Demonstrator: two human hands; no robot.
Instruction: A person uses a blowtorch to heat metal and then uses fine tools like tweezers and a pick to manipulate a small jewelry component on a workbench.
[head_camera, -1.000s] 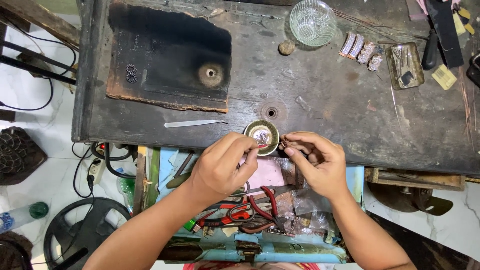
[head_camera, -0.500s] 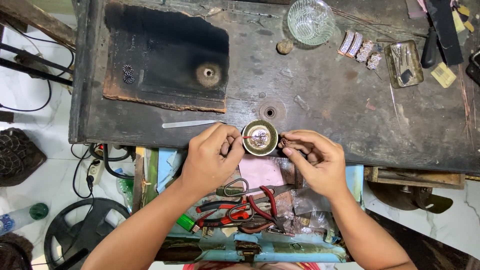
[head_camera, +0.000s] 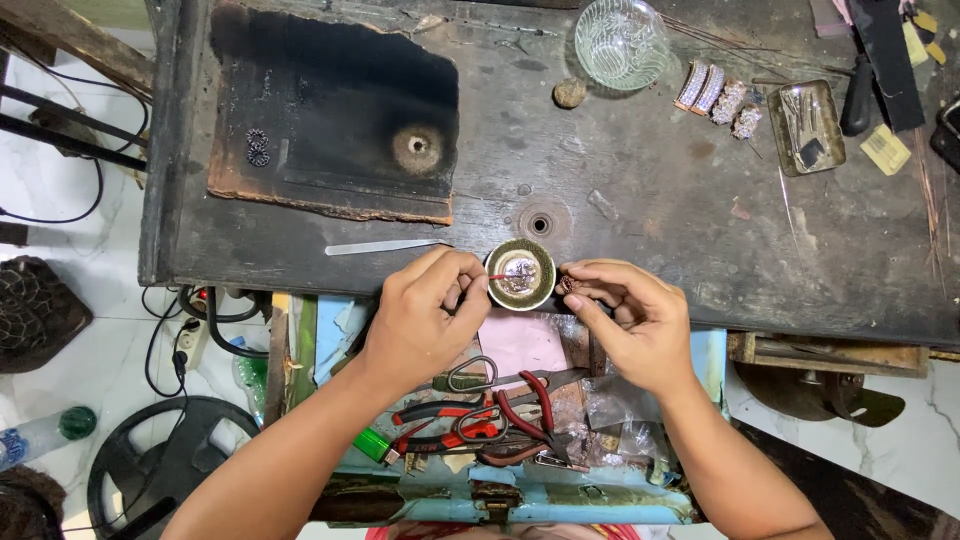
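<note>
Two hands are seen at the near edge of a dark workbench (head_camera: 640, 200). A thin red-tipped stick (head_camera: 497, 277) is pinched by the left hand (head_camera: 420, 315) over a small round dish (head_camera: 520, 274); a tiny ring-like piece (head_camera: 566, 285) is pinched by the right hand (head_camera: 635, 320), kept just beside the dish. Pliers (head_camera: 500, 415) lie in the drawer below, nothing obstructing.

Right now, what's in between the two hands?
In the head view, a small round dish with a shiny middle sits on the workbench edge, right between the left hand and the right hand.
</note>
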